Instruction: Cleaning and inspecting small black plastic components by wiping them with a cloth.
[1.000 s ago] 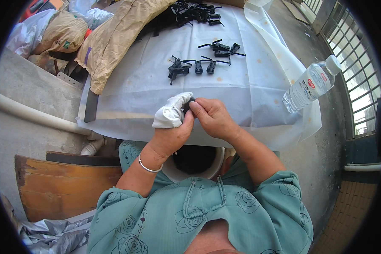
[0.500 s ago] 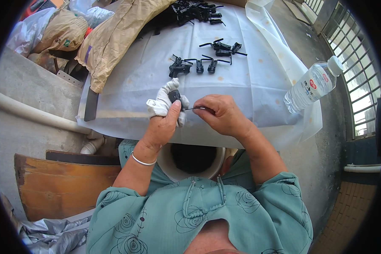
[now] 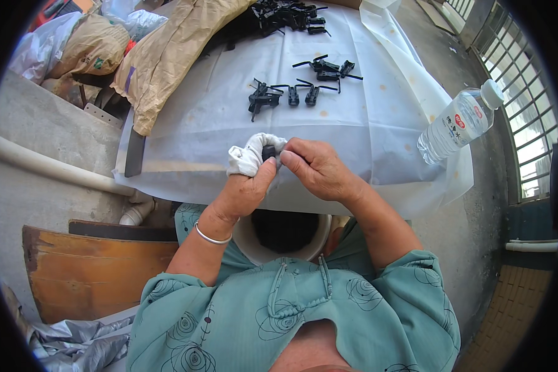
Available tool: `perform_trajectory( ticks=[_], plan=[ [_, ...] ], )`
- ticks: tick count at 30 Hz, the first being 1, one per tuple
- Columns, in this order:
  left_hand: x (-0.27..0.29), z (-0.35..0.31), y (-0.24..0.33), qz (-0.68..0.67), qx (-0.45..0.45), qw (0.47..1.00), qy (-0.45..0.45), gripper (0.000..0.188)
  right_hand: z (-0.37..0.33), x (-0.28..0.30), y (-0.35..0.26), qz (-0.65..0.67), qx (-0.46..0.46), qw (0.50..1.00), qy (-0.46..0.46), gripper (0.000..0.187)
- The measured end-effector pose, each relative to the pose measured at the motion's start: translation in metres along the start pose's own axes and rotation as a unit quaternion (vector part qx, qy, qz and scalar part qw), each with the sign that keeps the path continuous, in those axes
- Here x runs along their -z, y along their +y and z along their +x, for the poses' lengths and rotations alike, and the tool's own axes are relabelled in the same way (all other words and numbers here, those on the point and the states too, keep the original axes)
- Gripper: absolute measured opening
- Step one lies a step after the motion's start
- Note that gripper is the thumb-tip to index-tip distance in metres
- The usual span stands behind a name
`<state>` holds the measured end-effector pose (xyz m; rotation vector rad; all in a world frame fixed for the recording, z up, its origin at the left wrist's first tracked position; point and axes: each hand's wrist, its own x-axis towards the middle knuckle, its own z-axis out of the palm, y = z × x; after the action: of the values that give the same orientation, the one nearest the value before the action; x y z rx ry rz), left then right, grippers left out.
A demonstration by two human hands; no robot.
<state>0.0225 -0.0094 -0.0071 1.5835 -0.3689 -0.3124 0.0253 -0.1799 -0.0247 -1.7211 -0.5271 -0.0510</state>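
My left hand [image 3: 247, 186] wears a white cloth glove [image 3: 247, 161] over its fingers, while the thumb is bare. It grips a small black plastic part [image 3: 268, 152], the thumb pressing on its near end. Right up against that part is my right hand [image 3: 319, 170], its fingers curled and pinched; whatever they hold is hidden now. Both hands are above the near edge of the sheet-covered table. Beyond them lie several loose black plastic parts with thin arms [image 3: 265, 99], with another small group [image 3: 328, 69] farther right.
A heap of similar black parts [image 3: 285, 17] lies at the far edge, beside a brown paper sack [image 3: 173, 62]. A clear water bottle [image 3: 459, 127] stands at the right on the white plastic sheet [image 3: 378, 146]. Between my knees is a white bucket [image 3: 323, 239] with dark contents.
My left hand has moved slightly right and its gloved fingers have curled over the part. My right hand has closed in against it; the thin dark tool seen earlier in its fingers is hidden.
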Motion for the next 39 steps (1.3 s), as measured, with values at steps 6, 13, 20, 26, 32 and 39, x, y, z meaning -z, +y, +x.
perform_trajectory(
  ticks=[6,13,20,26,32,39],
  plan=[
    [-0.007,-0.004,-0.008,0.197,-0.074,0.977,0.038,0.022,0.003,-0.007,-0.004,-0.051,-0.016,0.998,-0.033,0.021],
    [-0.001,-0.028,0.024,0.128,0.119,0.985,0.010,0.029,-0.003,-0.003,-0.008,0.008,-0.030,0.992,-0.124,0.028],
    [0.070,0.040,0.005,0.423,-0.141,0.892,0.079,0.030,0.006,0.021,-0.013,-0.026,-0.119,0.990,-0.071,0.032],
    [0.043,0.067,-0.008,0.269,-0.006,0.962,0.050,0.021,0.005,0.020,0.010,-0.111,-0.049,0.991,0.059,0.026],
    [0.057,0.068,-0.014,0.461,-0.225,0.835,0.198,0.029,0.011,0.011,0.019,-0.263,0.050,0.954,0.133,0.016],
    [0.056,0.121,-0.019,0.443,-0.026,0.896,0.033,0.035,0.046,-0.006,0.017,-0.454,-0.064,0.888,0.033,0.024]
  ],
)
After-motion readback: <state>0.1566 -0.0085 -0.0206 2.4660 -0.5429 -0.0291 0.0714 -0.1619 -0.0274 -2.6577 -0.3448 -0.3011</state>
